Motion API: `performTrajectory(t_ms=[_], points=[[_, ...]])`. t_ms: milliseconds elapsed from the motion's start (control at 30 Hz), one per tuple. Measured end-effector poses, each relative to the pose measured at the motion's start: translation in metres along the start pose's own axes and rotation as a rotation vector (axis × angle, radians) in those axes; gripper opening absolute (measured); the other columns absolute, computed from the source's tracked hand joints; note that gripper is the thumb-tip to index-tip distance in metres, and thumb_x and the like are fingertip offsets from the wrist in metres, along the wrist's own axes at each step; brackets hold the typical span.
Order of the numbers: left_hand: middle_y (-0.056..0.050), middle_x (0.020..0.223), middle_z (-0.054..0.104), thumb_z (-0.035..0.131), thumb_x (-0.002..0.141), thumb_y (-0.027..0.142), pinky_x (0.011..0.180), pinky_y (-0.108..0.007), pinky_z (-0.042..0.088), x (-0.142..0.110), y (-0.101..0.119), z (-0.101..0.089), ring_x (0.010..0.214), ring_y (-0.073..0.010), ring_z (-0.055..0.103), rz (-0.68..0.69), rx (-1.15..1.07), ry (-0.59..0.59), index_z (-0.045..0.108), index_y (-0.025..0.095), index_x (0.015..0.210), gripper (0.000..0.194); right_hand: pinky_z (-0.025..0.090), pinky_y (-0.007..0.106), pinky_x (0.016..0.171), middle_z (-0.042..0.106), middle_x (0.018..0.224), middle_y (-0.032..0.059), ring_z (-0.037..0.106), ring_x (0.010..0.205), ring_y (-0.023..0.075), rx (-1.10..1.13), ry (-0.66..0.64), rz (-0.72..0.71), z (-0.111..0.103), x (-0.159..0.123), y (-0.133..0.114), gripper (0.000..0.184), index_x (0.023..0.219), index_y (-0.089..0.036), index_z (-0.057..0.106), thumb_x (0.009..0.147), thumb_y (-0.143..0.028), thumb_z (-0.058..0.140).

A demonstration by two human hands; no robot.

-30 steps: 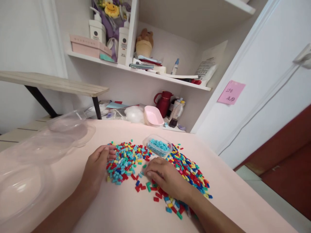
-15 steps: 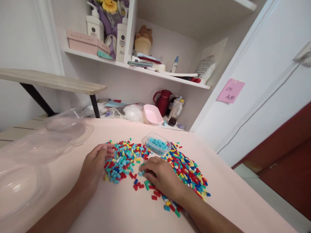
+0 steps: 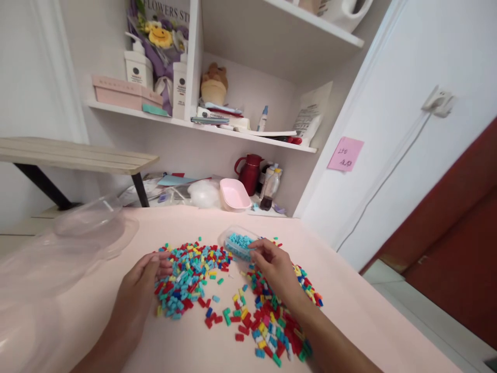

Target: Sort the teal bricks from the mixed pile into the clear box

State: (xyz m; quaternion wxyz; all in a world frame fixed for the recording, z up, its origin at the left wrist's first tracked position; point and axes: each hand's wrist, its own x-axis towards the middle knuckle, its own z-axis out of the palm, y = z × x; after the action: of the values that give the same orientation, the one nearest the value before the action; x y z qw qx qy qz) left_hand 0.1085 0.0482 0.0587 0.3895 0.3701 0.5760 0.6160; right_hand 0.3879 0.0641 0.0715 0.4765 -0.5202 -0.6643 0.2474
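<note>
Sitting at the left of the pink table (image 3: 174,344) are clear plastic containers (image 3: 87,235). Next, the left hand (image 3: 137,282) is curving loosely, unclenched, its fingers reaching the edge of a mixed-colour brick pile (image 3: 190,269). Farther back, between this and a 2nd pile, a clear tub (image 3: 233,252) is holding light-blue bricks (image 3: 238,240). At its right end, the right hand (image 3: 275,267) is hovering, thumb and fingers drawn together; whether they are gripping a brick, I cannot tell. Beneath that hand and forearm, the 2nd pile (image 3: 267,331) is spreading towards the front
</note>
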Motion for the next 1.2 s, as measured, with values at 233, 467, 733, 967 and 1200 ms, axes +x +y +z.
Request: performTrajectory(t_ms=[233, 467, 733, 967, 1200], points=[[-0.003, 0.076, 0.071, 0.063, 0.067, 0.053, 0.076, -0.034, 0.054, -0.002, 0.001, -0.002, 0.074, -0.0208, 0.067, 0.010, 0.007, 0.001, 0.069, 0.021, 0.083, 0.037, 0.052, 0.031, 0.064, 0.064, 0.119, 0.0101, 0.066, 0.073, 0.0176, 0.047, 0.051, 0.011, -0.010, 0.008, 0.007, 0.039, 0.123, -0.020, 0.058, 0.088, -0.038, 0.055], [-0.002, 0.078, 0.070, 0.062, 0.068, 0.052, 0.076, -0.034, 0.053, -0.002, 0.000, 0.000, 0.074, -0.0201, 0.066, 0.002, 0.007, -0.011, 0.068, 0.021, 0.085, 0.036, 0.051, 0.029, 0.070, 0.069, 0.088, 0.0036, 0.065, 0.072, 0.0160, -0.047, -0.165, -0.139, 0.004, -0.011, -0.018, 0.022, 0.097, -0.022, 0.072, 0.091, -0.021, 0.051], [-0.002, 0.077, 0.069, 0.062, 0.069, 0.052, 0.077, -0.034, 0.053, -0.003, -0.001, -0.002, 0.077, -0.0205, 0.066, 0.014, 0.008, -0.014, 0.069, 0.021, 0.086, 0.036, 0.049, 0.030, 0.087, 0.070, 0.106, 0.0051, 0.065, 0.096, 0.0186, -0.324, -0.436, -0.363, 0.034, -0.034, -0.016, 0.032, 0.120, -0.027, 0.068, 0.091, -0.019, 0.058], [-0.003, 0.076, 0.069, 0.062, 0.070, 0.053, 0.076, -0.034, 0.053, -0.004, -0.001, -0.001, 0.074, -0.0190, 0.065, 0.040, 0.009, -0.016, 0.070, 0.019, 0.084, 0.037, 0.046, 0.027, 0.081, 0.070, 0.101, 0.0030, 0.065, 0.092, 0.0173, -0.427, -0.466, -0.352, 0.038, -0.032, -0.014, 0.020, 0.102, -0.027, 0.073, 0.089, -0.018, 0.061], [-0.003, 0.076, 0.069, 0.062, 0.070, 0.053, 0.076, -0.033, 0.053, -0.001, -0.004, -0.001, 0.074, -0.0189, 0.065, 0.033, 0.003, -0.023, 0.070, 0.020, 0.085, 0.037, 0.043, 0.023, 0.069, 0.068, 0.087, -0.0003, 0.061, 0.076, 0.0140, -0.343, -0.442, -0.244, 0.036, -0.031, -0.019, 0.016, 0.086, -0.022, 0.065, 0.077, -0.010, 0.068]])
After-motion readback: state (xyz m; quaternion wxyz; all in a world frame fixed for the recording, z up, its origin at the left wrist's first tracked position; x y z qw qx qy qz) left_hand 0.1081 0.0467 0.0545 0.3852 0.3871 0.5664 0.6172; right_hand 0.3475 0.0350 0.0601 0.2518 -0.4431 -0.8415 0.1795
